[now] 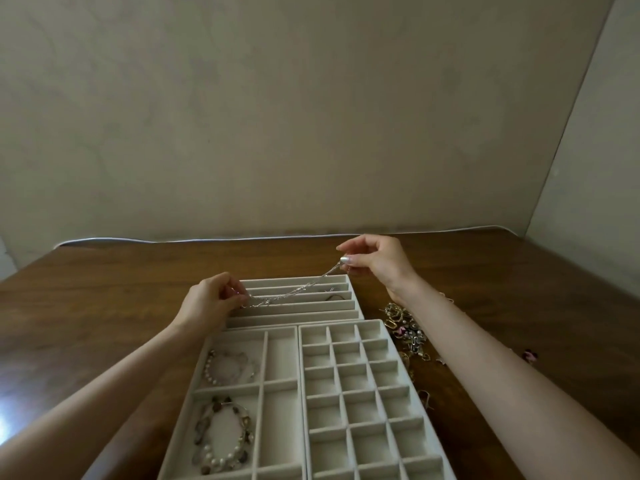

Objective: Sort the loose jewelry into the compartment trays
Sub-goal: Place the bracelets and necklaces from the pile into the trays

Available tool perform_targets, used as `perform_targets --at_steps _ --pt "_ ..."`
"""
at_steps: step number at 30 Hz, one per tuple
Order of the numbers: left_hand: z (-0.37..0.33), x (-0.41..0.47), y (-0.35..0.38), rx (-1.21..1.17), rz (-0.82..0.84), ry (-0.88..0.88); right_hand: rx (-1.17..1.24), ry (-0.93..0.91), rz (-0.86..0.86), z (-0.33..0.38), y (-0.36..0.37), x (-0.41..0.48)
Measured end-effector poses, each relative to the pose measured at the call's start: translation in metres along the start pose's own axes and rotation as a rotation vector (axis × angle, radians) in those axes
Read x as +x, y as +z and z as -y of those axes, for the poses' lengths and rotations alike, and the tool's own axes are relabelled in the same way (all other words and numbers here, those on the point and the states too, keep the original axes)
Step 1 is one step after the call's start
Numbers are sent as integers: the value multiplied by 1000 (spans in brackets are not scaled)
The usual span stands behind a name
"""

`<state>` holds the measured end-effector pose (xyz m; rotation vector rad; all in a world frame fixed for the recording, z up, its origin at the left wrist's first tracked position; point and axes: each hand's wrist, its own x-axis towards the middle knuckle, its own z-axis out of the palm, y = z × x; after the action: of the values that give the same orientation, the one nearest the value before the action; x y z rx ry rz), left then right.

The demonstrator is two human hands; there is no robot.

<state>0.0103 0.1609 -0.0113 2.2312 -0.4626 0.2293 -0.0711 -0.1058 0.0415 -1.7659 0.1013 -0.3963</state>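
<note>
- Silver chain (pixel 294 292): strung between both hands and sagging a little in the middle, hanging just above the long-slot tray (pixel 294 319); left end low, right end lifted higher.
- Left hand (pixel 211 299): fingers curled, pinching the chain's left end over the left side of the long-slot tray.
- Right hand (pixel 374 259): thumb and fingertips closed on the other end, raised near the tray's far right corner.
- Long-slot tray: farthest from the body on the wooden table (pixel 104 306); something thin and dark (pixel 332 293) at the right end of the middle slots, too small to tell what.
- Big-compartment tray (pixel 265 358): near left, up against the long-slot tray; beaded bracelet (pixel 210 370) in its far left compartment, pearl-and-stone bracelet (pixel 201 427) in the next one nearer.
- Grid tray (pixel 334 362): near right, side by side with the big-compartment tray, divided into rows of small square cells.
- Loose jewelry pile (pixel 405 327): on the table just right of the grid tray, partly hidden by the right forearm; gold-toned loops, pearls and pink bits in a tangle.
- Pink piece (pixel 530 355): alone on the table, farther right.
- White cable (pixel 138 240): along the table's far edge, at the wall.
</note>
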Motion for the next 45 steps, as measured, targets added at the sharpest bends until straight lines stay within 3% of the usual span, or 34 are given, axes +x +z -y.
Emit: perform_targets --at_steps 9,27,35,45 --pt "-23 3 -15 -118 -83 63 89 -103 -57 22 -6 4" --pt "-15 6 -5 -81 25 35 95 -41 -87 0 -14 8" --pt "-4 2 1 162 87 72 13 -20 -37 -11 -3 3" --pt "4 2 -4 289 118 63 -97 -24 58 -23 24 7"
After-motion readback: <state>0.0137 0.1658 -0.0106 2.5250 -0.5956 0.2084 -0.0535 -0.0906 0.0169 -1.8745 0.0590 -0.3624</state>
